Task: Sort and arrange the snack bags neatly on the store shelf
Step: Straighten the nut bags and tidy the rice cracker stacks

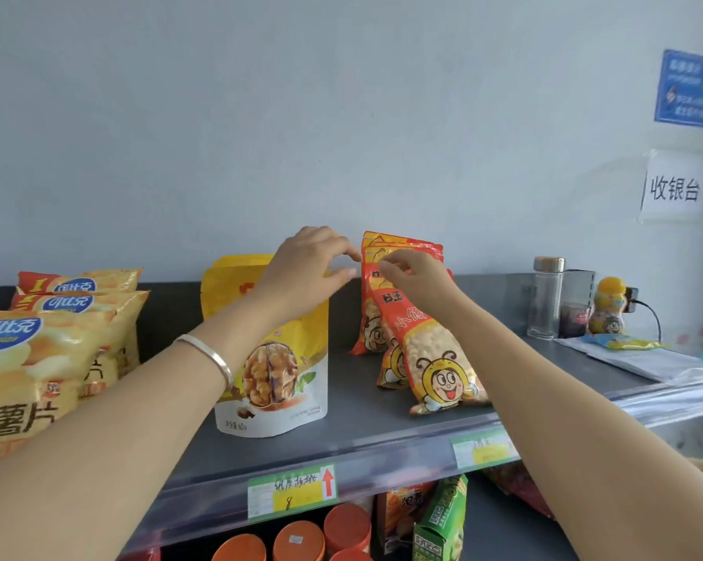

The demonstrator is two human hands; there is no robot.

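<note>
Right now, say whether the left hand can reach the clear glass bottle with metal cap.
Probably not directly: upright red snack bags and the right hand stand between the left hand and the bottle.

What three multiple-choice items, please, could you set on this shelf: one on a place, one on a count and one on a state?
1. Where does the walnut pouch stand?
A. left of the red snack bags
B. on the lower shelf
C. behind the chip bags

2. How many red snack bags stand in the row?
A. two
B. three
C. five

3. How is the glass bottle?
A. lying on its side
B. upright, capped
C. upright, uncapped

Answers:
1 A, since the pouch stands on the top shelf with the red bags to its right.
2 B, since three bag bottoms show one behind another.
3 B, since it stands straight with its silver cap on.
</note>
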